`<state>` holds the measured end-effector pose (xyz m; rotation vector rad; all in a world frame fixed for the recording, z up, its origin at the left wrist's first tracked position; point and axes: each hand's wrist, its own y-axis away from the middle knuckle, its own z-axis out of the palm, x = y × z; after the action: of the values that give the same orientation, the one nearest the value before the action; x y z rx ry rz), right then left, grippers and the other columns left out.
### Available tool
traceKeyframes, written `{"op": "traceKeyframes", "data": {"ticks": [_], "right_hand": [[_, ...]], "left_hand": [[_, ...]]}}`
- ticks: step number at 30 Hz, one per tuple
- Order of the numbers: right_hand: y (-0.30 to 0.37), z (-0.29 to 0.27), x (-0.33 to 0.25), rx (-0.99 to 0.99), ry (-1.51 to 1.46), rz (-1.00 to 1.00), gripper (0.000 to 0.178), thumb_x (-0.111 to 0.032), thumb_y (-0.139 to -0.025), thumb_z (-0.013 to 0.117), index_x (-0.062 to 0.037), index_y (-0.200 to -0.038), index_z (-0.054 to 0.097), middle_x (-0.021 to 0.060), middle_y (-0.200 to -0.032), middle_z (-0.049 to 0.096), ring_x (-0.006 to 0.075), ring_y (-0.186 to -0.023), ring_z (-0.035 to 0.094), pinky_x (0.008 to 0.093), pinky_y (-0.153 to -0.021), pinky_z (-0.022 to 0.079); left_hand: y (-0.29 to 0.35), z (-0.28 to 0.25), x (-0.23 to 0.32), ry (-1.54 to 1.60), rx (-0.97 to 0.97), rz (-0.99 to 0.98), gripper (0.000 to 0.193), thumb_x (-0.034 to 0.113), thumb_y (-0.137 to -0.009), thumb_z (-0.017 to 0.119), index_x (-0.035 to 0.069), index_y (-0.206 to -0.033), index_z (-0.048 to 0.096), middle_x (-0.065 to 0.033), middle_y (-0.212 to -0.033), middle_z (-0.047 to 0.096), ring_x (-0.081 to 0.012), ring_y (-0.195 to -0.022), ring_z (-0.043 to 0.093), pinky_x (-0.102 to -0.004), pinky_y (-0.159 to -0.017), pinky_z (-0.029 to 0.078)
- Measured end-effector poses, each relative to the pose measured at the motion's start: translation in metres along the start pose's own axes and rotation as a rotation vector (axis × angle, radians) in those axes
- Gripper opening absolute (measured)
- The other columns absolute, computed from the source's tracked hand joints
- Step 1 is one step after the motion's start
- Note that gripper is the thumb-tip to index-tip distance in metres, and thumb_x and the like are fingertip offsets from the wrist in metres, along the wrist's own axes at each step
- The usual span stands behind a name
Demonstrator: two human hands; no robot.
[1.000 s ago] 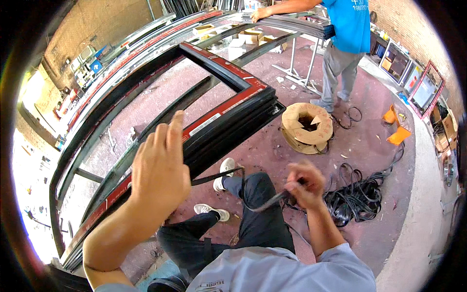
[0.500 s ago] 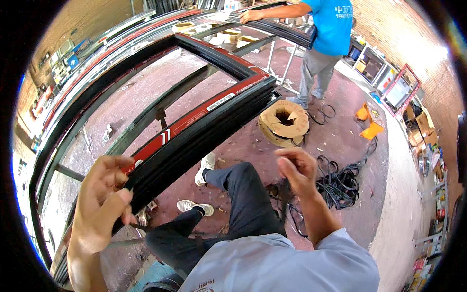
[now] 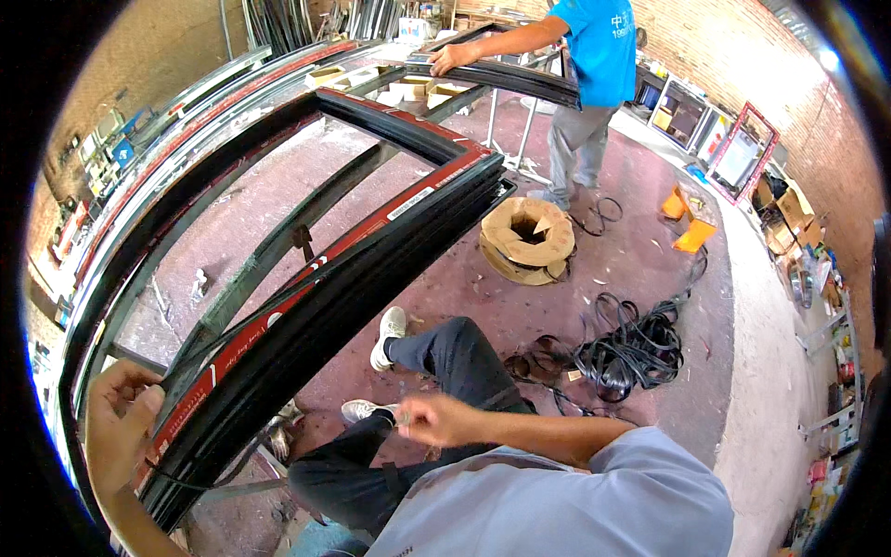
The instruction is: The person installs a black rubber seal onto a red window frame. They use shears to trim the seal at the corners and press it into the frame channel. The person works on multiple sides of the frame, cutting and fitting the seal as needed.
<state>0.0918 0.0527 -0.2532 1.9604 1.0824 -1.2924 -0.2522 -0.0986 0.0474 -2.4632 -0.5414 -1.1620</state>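
A large rectangular black frame (image 3: pixel 371 265) with red film lies slanted before me on a stand. My left hand (image 3: pixel 121 422) is at its near left corner, thumb and fingers pinched on a thin black rubber strip (image 3: pixel 255 311). From the pinch the strip runs loosely over the red face, and a slack length hangs below the hand and curves over the frame's near side. My right hand (image 3: pixel 441 420) hovers over my legs, apart from the frame, its fingers curled. Something small and pale shows at its fingertips, too small to name.
A cardboard-sided coil (image 3: pixel 527 239) sits on the floor beyond the frame. Tangled black strip (image 3: pixel 626 348) is heaped at the right, near an orange object (image 3: pixel 689 223). A co-worker in a blue shirt (image 3: pixel 599 46) handles another frame (image 3: pixel 506 79) at the back.
My left hand has moved left and down, and the strip now stretches across the frame's face. My right hand has swung left and down, over my legs.
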Motion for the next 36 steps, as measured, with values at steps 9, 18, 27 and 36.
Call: {"op": "traceKeyframes", "data": {"ticks": [9, 18, 27, 36], "right_hand": [[-0.008, -0.028, -0.04, -0.275, 0.075, -0.342, 0.034, -0.027, -0.095, 0.069, -0.0025, -0.119, 0.067, 0.0149, -0.1, 0.068, 0.0333, -0.095, 0.066, 0.0435, -0.082, 0.053], [-0.061, -0.255, -0.139, 0.53, 0.64, -0.727, 0.029, -0.013, -0.091, 0.074, -0.0013, -0.116, 0.068, 0.0144, -0.118, 0.066, 0.0294, -0.111, 0.064, 0.0397, -0.098, 0.048], [-0.128, -0.26, -0.139, 0.122, 0.809, -0.554, 0.059, -0.049, -0.089, 0.076, -0.0032, -0.125, 0.067, 0.0197, -0.124, 0.065, 0.0362, -0.119, 0.061, 0.0436, -0.105, 0.046], [-0.141, -0.258, -0.15, -0.016, 0.829, -0.417, 0.07, -0.061, -0.089, 0.07, 0.0008, -0.12, 0.067, 0.0177, -0.115, 0.065, 0.0356, -0.112, 0.063, 0.0428, -0.098, 0.049]], "left_hand": [[0.016, 0.03, 0.025, -0.159, -0.082, -0.2, 0.016, 0.008, -0.086, 0.071, -0.001, -0.095, 0.061, 0.0018, -0.07, 0.051, -0.0032, -0.06, 0.044, -0.0198, -0.054, 0.033], [0.023, 0.053, 0.007, -0.16, 0.086, -0.143, 0.014, 0.007, -0.094, 0.067, 0.003, -0.09, 0.054, 0.0023, -0.073, 0.047, -0.0028, -0.065, 0.039, -0.021, -0.056, 0.029], [0.023, 0.052, -0.016, -0.139, 0.108, -0.04, 0.014, 0.009, -0.094, 0.067, 0.004, -0.09, 0.055, 0.0036, -0.073, 0.048, -0.0024, -0.062, 0.038, -0.0215, -0.057, 0.029], [0.016, 0.048, -0.004, -0.044, 0.0, -0.207, 0.013, 0.007, -0.09, 0.069, 0.004, -0.088, 0.056, 0.0056, -0.066, 0.045, -0.0012, -0.062, 0.039, -0.0214, -0.057, 0.029]]}}
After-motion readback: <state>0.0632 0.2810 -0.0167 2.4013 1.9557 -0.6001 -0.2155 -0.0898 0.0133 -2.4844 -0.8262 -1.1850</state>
